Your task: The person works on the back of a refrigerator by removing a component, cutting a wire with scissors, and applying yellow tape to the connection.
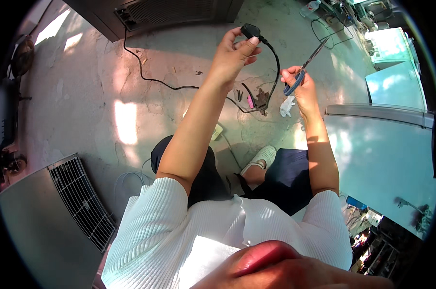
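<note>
My left hand (231, 57), raised over the floor, grips a black power plug (250, 31) between thumb and fingers. From the plug a black cord (277, 62) curves down to the floor, where it runs left to a dark appliance (174, 14). A pair of scissors (314, 55) with blue handles is in my right hand (302, 91); its blades point up and to the right, away from the cord. Whether the blades are fully closed is hard to make out. Beneath the hands lie a small pink object (250, 102) and a short piece of black cord (248, 91).
Crumpled white tissue (286, 106) and brown debris (262, 98) are on the concrete floor. A large pale panel or cabinet (381, 159) stands at my right. To the left is a metal appliance with a wire grille (80, 197). A clear bottle (310, 8) sits far right.
</note>
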Demonstrator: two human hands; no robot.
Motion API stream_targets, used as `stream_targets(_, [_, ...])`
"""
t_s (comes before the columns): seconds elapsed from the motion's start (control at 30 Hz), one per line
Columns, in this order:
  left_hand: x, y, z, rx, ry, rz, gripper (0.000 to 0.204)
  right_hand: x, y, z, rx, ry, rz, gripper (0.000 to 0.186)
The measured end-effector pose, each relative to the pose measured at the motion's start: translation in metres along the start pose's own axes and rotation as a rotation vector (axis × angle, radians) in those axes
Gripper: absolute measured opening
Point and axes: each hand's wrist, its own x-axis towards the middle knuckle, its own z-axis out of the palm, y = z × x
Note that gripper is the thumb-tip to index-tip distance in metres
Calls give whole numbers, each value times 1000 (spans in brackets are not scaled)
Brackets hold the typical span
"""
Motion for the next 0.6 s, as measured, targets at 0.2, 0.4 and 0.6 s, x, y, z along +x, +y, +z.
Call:
stream_targets(0.2, [-13,2,7,83,-13,47,58,-9,6,23,-85,-66,-92,25])
stream_targets(0.4, [-16,-1,1,242,84,103,52,9,-25,-10,-70,166,-195,23])
stream_targets(0.6, [-12,-10,-18,205,115,-9,32,29,-38,-138,323,470,-219,17])
